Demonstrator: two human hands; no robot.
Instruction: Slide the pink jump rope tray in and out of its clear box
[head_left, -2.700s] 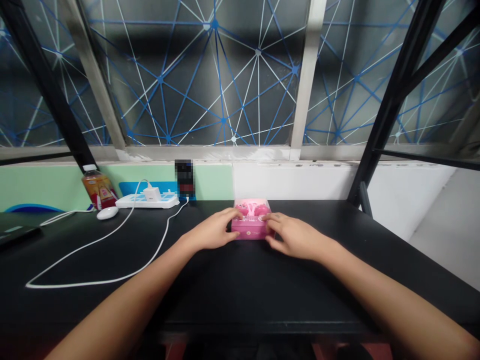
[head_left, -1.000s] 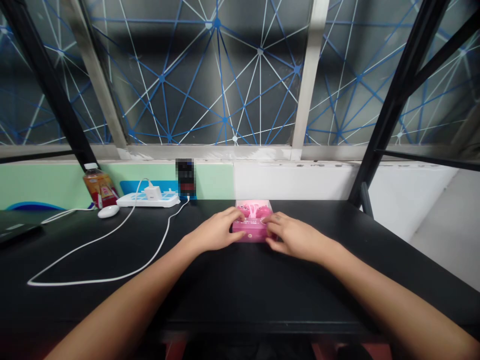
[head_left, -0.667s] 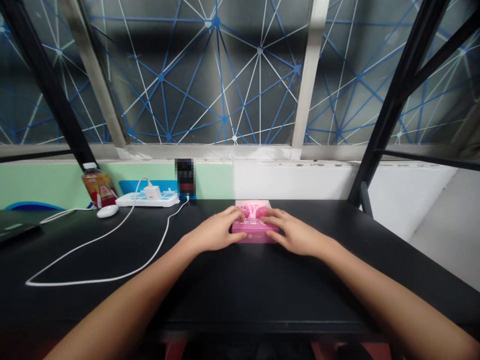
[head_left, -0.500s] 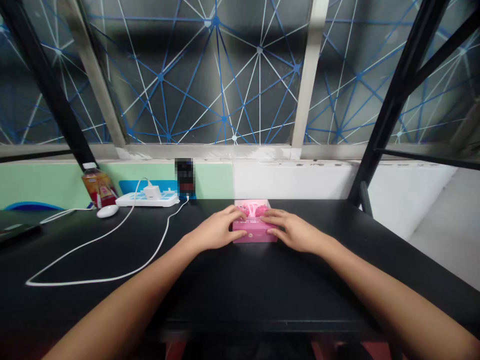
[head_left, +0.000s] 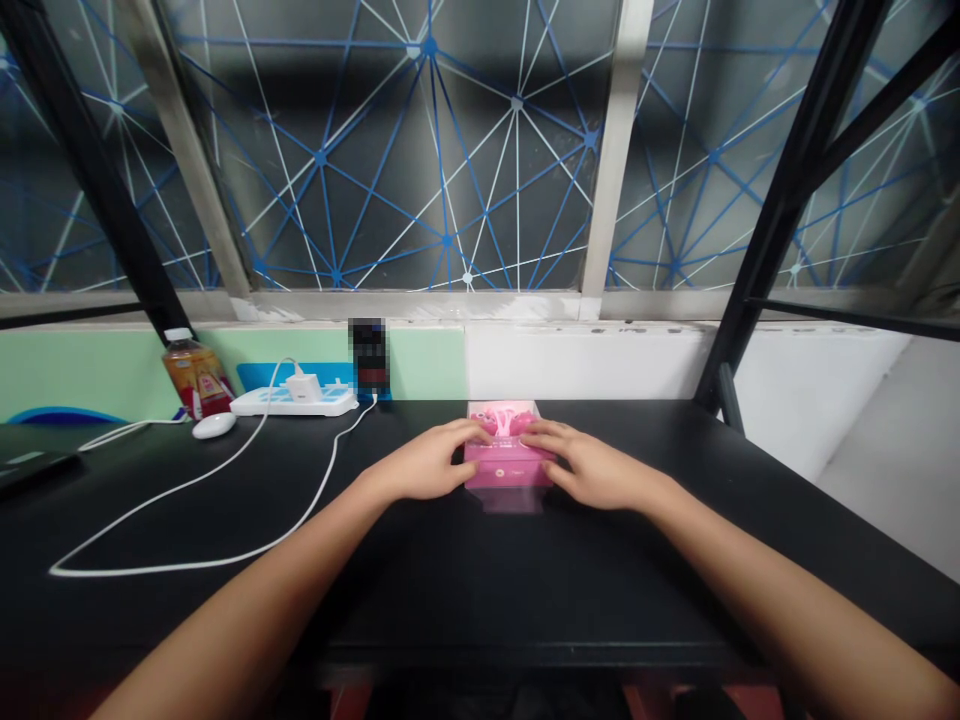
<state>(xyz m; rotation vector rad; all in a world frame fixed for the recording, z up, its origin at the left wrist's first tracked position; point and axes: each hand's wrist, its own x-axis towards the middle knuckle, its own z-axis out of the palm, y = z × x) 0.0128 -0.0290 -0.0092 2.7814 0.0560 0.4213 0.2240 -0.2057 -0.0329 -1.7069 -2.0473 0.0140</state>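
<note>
A small pink box [head_left: 508, 472] stands on the black desk [head_left: 517, 580], near its back edge. Its top shows pink contents [head_left: 503, 420], rounded at both sides with a paler strip between; I cannot tell what they are. My left hand [head_left: 429, 462] grips the box's left side, fingers over the top and thumb at the front corner. On the opposite side my right hand [head_left: 596, 466] holds it likewise, its fingertips on the top edge and thumb at the front. A thin see-through flap [head_left: 512, 500] sticks out below the box's front face.
To the left are a white power strip [head_left: 259, 402] with a charger [head_left: 303, 387], a tilted drink bottle [head_left: 196, 375] and a white mouse [head_left: 214, 426]. A white cable [head_left: 150, 573] loops across the desk to a pixelated dark device [head_left: 370, 355]. A dark laptop edge [head_left: 37, 470] shows far left.
The see-through flap has come into view at the box's front. My right thumb has shifted to the right front corner; the box has barely moved.
</note>
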